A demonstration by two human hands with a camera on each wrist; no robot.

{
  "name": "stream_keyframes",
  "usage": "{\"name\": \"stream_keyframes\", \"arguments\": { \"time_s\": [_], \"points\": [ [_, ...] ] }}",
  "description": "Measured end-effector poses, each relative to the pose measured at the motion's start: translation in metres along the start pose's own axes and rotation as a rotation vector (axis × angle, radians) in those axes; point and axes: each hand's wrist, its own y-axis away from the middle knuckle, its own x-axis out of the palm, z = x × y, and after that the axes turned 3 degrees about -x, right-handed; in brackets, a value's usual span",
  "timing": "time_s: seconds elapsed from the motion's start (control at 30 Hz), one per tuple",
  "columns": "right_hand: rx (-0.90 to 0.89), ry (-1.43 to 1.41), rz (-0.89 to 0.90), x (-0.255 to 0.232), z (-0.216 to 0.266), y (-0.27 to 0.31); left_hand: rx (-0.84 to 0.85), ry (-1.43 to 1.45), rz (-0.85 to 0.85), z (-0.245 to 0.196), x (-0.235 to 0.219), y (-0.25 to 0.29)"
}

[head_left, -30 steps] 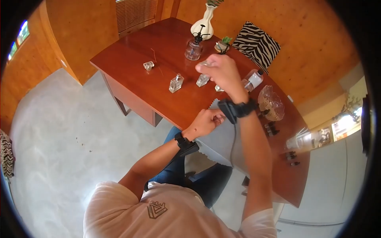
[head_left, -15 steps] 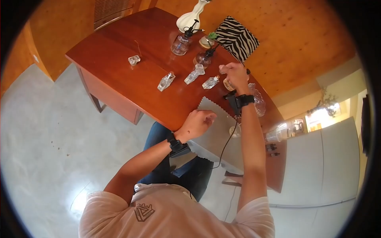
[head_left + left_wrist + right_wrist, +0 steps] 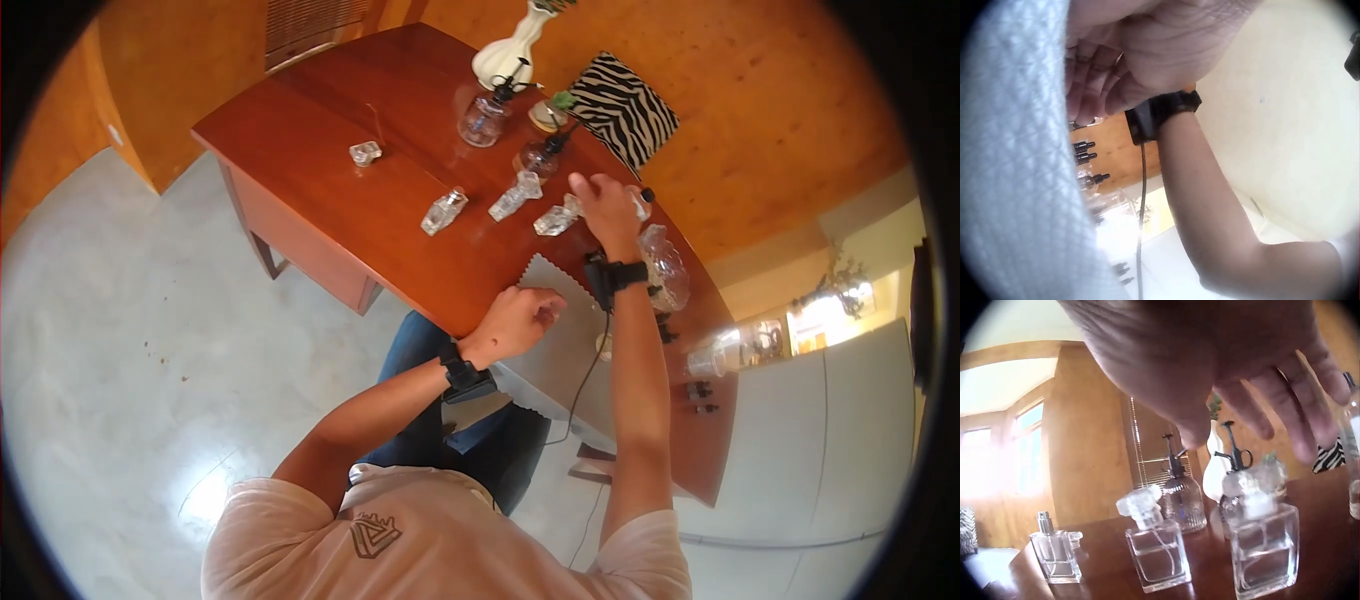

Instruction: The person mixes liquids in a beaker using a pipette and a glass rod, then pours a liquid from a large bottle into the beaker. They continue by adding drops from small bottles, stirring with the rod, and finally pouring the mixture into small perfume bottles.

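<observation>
Three clear glass perfume bottles stand in a row on the table. The right one (image 3: 1266,556) has a clear cap (image 3: 1254,481) on its neck. The middle bottle (image 3: 1157,553) also wears a clear cap, while the left bottle (image 3: 1057,556) shows its bare silver sprayer. A loose clear cap (image 3: 366,152) lies farther left on the tabletop. My right hand (image 3: 608,212) hovers beside and above the right bottle, fingers spread and holding nothing. Near the table's front edge, my left hand (image 3: 515,322) rests by the grey cloth (image 3: 560,350), its empty fingers loosely curled.
Two glass spray bottles with black pumps, one of them here (image 3: 484,120), stand behind the row near a white vase (image 3: 505,65). A zebra-patterned cushion (image 3: 622,110) is behind the table. To the right are a glass bowl (image 3: 664,268) and several small dark-capped bottles (image 3: 700,392).
My right hand has gone from the middle bottle out to the right, then back over the right bottle. That bottle's neck was bare half a second ago and now carries a cap.
</observation>
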Motion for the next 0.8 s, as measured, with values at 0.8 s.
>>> {"name": "stream_keyframes", "arguments": {
  "time_s": [0.8],
  "points": [
    [-0.086, -0.98, 0.237, -0.025, 0.1, 0.241, -0.09, -0.881, -0.271, 0.025, -0.27, -0.06]
  ]
}}
